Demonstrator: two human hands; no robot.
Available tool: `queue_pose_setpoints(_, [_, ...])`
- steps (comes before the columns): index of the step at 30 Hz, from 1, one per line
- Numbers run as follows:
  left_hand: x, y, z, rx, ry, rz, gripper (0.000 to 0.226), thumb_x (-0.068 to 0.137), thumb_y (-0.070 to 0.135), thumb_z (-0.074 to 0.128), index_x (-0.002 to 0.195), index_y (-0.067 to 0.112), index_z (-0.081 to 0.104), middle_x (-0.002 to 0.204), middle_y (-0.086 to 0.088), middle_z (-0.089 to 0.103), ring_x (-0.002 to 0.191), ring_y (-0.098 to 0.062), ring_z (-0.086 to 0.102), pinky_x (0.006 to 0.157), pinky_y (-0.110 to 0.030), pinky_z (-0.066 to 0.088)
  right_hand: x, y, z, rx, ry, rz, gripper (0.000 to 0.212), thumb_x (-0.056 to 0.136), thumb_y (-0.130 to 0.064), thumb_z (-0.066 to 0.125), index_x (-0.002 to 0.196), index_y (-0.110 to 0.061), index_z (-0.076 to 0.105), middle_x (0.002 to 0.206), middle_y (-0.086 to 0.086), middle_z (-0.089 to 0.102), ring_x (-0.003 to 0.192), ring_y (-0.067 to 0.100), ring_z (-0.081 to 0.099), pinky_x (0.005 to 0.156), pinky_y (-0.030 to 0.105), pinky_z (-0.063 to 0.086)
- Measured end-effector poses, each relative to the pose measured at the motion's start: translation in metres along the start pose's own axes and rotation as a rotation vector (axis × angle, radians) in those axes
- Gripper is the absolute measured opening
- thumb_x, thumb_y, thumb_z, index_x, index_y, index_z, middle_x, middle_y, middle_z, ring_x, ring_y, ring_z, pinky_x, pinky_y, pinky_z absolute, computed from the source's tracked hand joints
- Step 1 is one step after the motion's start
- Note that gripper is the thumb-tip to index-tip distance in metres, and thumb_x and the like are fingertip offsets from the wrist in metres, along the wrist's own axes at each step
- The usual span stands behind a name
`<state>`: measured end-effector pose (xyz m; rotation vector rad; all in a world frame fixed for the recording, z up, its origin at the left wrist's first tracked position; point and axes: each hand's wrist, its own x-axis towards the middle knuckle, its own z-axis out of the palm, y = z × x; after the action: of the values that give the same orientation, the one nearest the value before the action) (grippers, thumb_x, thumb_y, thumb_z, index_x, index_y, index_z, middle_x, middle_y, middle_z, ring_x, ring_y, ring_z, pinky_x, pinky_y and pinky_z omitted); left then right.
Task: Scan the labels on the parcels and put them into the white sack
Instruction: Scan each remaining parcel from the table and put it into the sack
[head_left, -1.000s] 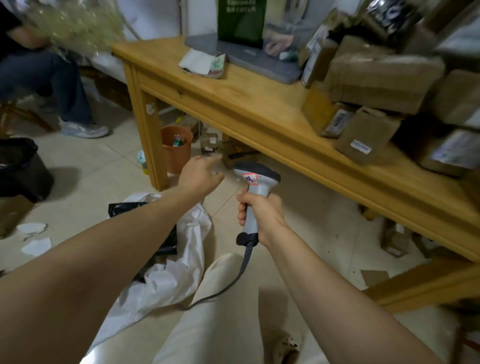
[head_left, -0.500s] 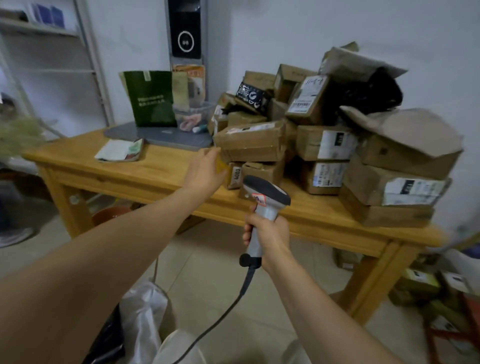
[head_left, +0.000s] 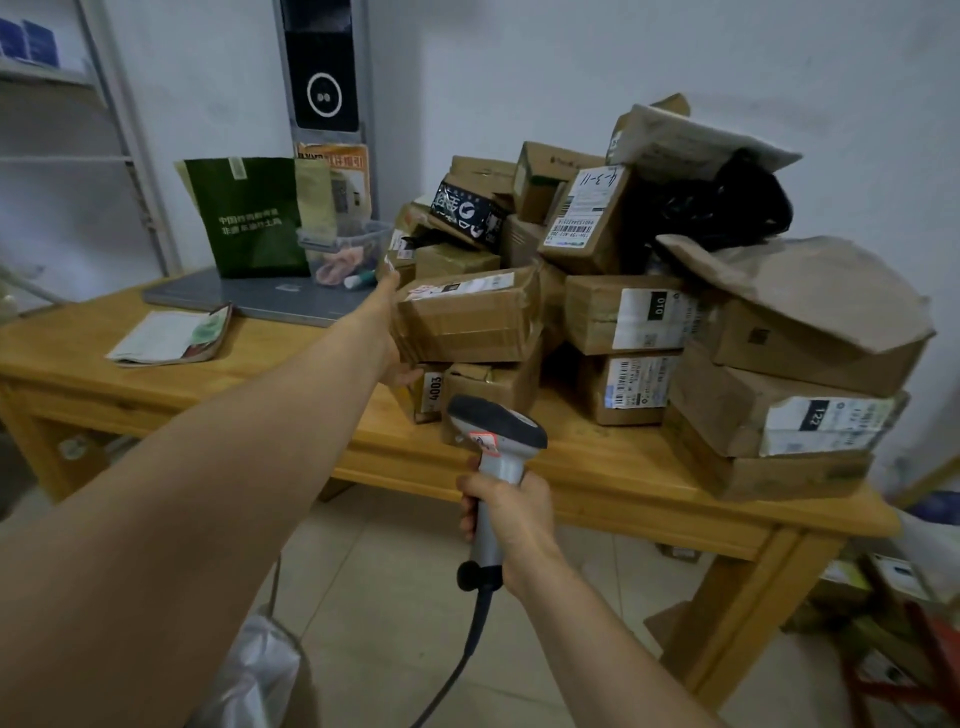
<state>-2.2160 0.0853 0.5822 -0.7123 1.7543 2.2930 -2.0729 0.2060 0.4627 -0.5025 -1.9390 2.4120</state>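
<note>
Okay, left hand (head_left: 392, 332) is on the parcel now: fingers up over the top edge, thumb hooked under the bottom, clamped on the near end of the taped box (head_left: 467, 322) at the front of the pile. Right hand (head_left: 511, 525) is wrapped tight round the scanner (head_left: 493, 431) handle, held low in front of the table (head_left: 260, 384), nose pointing at the stack.

I reckon the way to do this well is to draw the box straight back towards me. It sits on the small box marked 4003 (head_left: 431, 392) and another beside it, and a sideways yank could drag those off the edge. The white label (head_left: 462, 286) is on the top face, so I'd tip that face to the scanner once it's clear, then swing down and left to the white sack (head_left: 254, 670), which just peeks in on the floor under my left forearm.

Compared with half a second back, that left hand was short of the pile, fingers loose; now it has closed the gap and taken hold. The scanner has barely shifted. A second ago the view was down at the floor and sack.
</note>
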Motion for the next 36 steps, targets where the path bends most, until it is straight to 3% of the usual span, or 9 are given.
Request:
queue_pose_setpoints(3, [0.014, -0.002, 0.004, 0.051, -0.042, -0.045, 0.06, 0.065, 0.057, 0.077, 0.086, 0.009, 0.048, 0.075, -0.02, 0.066, 0.073, -0.037, 0.063, 0.064, -0.046, 0.052, 0.008, 0.0, -0.002, -0.01, -0.002, 0.002, 0.014, 0.082, 0.003, 0.061, 0.075, -0.007, 0.054, 0.043, -0.002, 0.054, 0.036, 0.013, 0.051, 0.04, 0.02, 0.043])
queue_pose_setpoints(8, [0.018, -0.002, 0.001, -0.114, -0.067, -0.009, 0.059, 0.068, 0.039, 0.082, 0.107, 0.015, 0.044, 0.094, -0.018, 0.051, 0.08, -0.039, 0.056, 0.052, -0.045, 0.056, 0.016, 0.002, -0.002, -0.02, -0.02, -0.012, 0.014, 0.082, 0.002, 0.062, 0.074, -0.008, 0.056, 0.047, 0.0, 0.056, 0.039, 0.014, 0.052, 0.042, 0.022, 0.043])
queue_pose_setpoints(11, [0.018, -0.003, -0.007, -0.285, -0.072, 0.044, 0.072, 0.067, 0.025, 0.084, 0.125, 0.021, 0.043, 0.105, -0.015, 0.045, 0.104, -0.04, 0.05, 0.074, -0.053, 0.057, 0.016, 0.003, -0.002, -0.008, -0.021, -0.011, 0.011, 0.082, 0.003, 0.061, 0.079, -0.007, 0.057, 0.049, 0.001, 0.057, 0.041, 0.015, 0.052, 0.044, 0.024, 0.044])
queue_pose_setpoints(13, [0.014, -0.004, -0.016, -0.357, -0.117, 0.075, 0.067, 0.069, 0.018, 0.082, 0.122, 0.018, 0.041, 0.113, -0.016, 0.044, 0.115, -0.041, 0.047, 0.084, -0.054, 0.055, 0.014, 0.002, -0.002, 0.004, -0.027, -0.011, 0.011, 0.082, 0.003, 0.06, 0.088, -0.006, 0.061, 0.048, 0.0, 0.057, 0.04, 0.014, 0.051, 0.043, 0.023, 0.045])
queue_pose_setpoints(17, [0.002, -0.009, -0.042, -0.423, -0.241, 0.167, 0.053, 0.077, 0.008, 0.073, 0.122, 0.011, 0.045, 0.118, -0.016, 0.052, 0.109, -0.036, 0.054, 0.07, -0.046, 0.058, 0.009, -0.002, 0.002, 0.027, -0.022, -0.029, 0.021, 0.084, 0.003, 0.06, 0.103, -0.006, 0.062, 0.05, 0.001, 0.056, 0.039, 0.014, 0.051, 0.042, 0.022, 0.044])
queue_pose_setpoints(21, [-0.005, -0.013, -0.087, -0.465, -0.282, 0.231, 0.044, 0.078, 0.003, 0.07, 0.116, 0.008, 0.049, 0.119, -0.018, 0.059, 0.106, -0.032, 0.06, 0.08, -0.041, 0.058, -0.005, -0.001, 0.013, 0.024, -0.055, -0.05, 0.02, 0.084, 0.001, 0.062, 0.102, -0.008, 0.063, 0.049, 0.0, 0.057, 0.039, 0.013, 0.052, 0.042, 0.023, 0.045])
queue_pose_setpoints(25, [-0.012, -0.01, -0.138, -0.471, -0.279, 0.3, 0.056, 0.077, -0.003, 0.067, 0.129, 0.005, 0.049, 0.122, -0.017, 0.062, 0.11, -0.03, 0.062, 0.092, -0.039, 0.054, -0.025, 0.0, 0.032, 0.03, -0.122, -0.06, 0.019, 0.084, -0.002, 0.064, 0.102, -0.008, 0.064, 0.049, 0.0, 0.058, 0.039, 0.013, 0.052, 0.042, 0.023, 0.045])
queue_pose_setpoints(28, [-0.027, -0.016, -0.174, -0.413, -0.238, 0.34, 0.063, 0.069, -0.002, 0.072, 0.128, 0.004, 0.051, 0.121, -0.015, 0.065, 0.106, -0.025, 0.067, 0.091, -0.033, 0.055, -0.042, -0.001, 0.05, 0.118, -0.194, -0.028, 0.012, 0.084, -0.002, 0.065, 0.093, -0.009, 0.066, 0.051, 0.001, 0.058, 0.04, 0.013, 0.052, 0.041, 0.022, 0.045])
queue_pose_setpoints(36, [-0.05, -0.067, -0.252, -0.175, 0.057, 0.396, 0.05, 0.056, 0.012, 0.082, 0.096, 0.026, 0.055, 0.076, 0.003, 0.075, 0.079, -0.017, 0.073, 0.086, -0.035, 0.053, -0.078, 0.003, 0.108, 0.285, -0.33, 0.134, 0.01, 0.082, -0.001, 0.064, 0.077, -0.009, 0.061, 0.055, 0.006, 0.053, 0.039, 0.015, 0.046, 0.041, 0.021, 0.041])
